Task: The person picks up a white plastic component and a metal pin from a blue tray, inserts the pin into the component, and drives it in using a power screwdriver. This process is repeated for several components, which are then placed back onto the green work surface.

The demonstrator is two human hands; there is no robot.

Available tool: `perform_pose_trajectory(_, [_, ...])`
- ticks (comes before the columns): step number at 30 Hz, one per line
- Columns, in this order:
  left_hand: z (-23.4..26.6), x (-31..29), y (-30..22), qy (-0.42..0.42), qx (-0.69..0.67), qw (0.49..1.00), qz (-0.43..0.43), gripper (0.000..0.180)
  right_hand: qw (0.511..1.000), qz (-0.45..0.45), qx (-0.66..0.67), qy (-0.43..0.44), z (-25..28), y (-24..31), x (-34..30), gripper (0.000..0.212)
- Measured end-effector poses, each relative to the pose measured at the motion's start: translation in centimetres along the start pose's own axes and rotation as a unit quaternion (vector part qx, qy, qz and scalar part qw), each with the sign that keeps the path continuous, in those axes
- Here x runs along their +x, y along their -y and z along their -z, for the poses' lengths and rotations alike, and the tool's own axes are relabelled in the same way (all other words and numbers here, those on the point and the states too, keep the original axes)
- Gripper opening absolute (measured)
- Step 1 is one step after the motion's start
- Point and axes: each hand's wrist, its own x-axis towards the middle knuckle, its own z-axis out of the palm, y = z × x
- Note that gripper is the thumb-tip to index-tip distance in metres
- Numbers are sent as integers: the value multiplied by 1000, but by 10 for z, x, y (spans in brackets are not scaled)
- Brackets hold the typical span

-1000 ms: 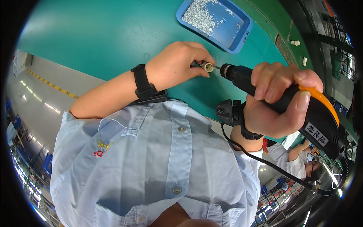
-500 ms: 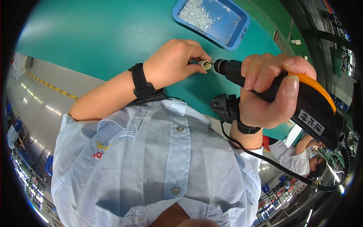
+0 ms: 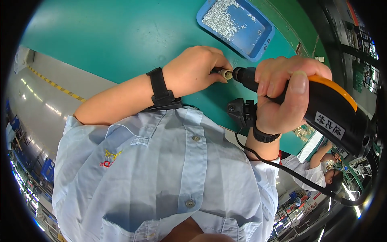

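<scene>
Between thumb and fingers, my left hand pinches a small cream-coloured round hollow part, its opening turned to the right. Wrapped round a black and orange electric screwdriver, my right hand holds it almost level. The tool's black nose points left at the part's opening, very close to it; whether the bit reaches inside is too small to tell. Beyond the hands, a blue tray holds a heap of small silvery screw-like pieces.
The green tabletop lies under my hands. A black cable runs from a small camera on my right wrist. Several small rings lie on the table at the right, and another person sits beyond them.
Both hands, the part and the tray appear slightly farther right in the picture. The screwdriver's nose is closer to the cream part, and the rings now show below the tool.
</scene>
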Motion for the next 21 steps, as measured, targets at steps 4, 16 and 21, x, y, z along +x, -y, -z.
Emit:
perform_pose_trajectory(4, [0, -3, 2, -4, 17, 1000, -13, 17, 999, -2, -17, 34, -1, 1, -4, 17])
perform_pose_trajectory(16, [0, -5, -11, 4, 98, 994, -50, 27, 988, 82, -10, -131, 38, -17, 35, 19])
perform_pose_trajectory(21, [9, 2, -15, -5, 63, 996, -56, 29, 983, 98, -58, -141, 39, -33, 36, 15])
